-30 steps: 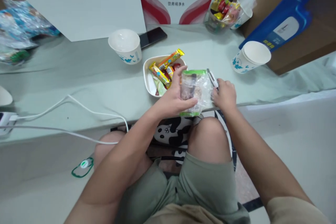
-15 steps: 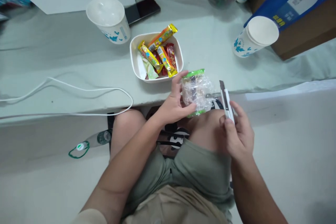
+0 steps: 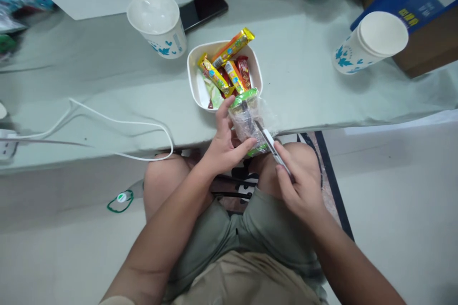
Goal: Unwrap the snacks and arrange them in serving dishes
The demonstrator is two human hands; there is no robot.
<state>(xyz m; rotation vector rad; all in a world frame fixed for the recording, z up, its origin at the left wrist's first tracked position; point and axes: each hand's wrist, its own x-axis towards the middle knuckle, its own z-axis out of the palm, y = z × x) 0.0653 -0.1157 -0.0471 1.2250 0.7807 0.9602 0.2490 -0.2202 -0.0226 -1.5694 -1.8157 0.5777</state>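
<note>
My left hand (image 3: 226, 145) grips a clear plastic-wrapped packet (image 3: 244, 116) with bright green ends, thumb at the lower end and fingers at the upper. What lies inside the wrap is hard to make out. In my right hand (image 3: 301, 186) is a white utility knife (image 3: 269, 138), its dark blade pointing up and left. The blade tip lies over the right side of the wrapping; whether it cuts in, I cannot tell. Just behind the packet stands a white bowl (image 3: 193, 83) of wrapped snack sticks (image 3: 234, 47), partly covered by the packet.
Paper cups (image 3: 157, 28) (image 3: 379, 38) stand left and right on the cloth-covered table (image 3: 304, 95). A phone (image 3: 205, 9) lies behind the left cup. A white cable (image 3: 118, 116) loops near the front edge. At the right sits a blue and brown box (image 3: 422, 52).
My right hand has brought the knife leftward onto the packet. The packet has moved left, closer in front of the bowl. The camera view has shifted slightly.
</note>
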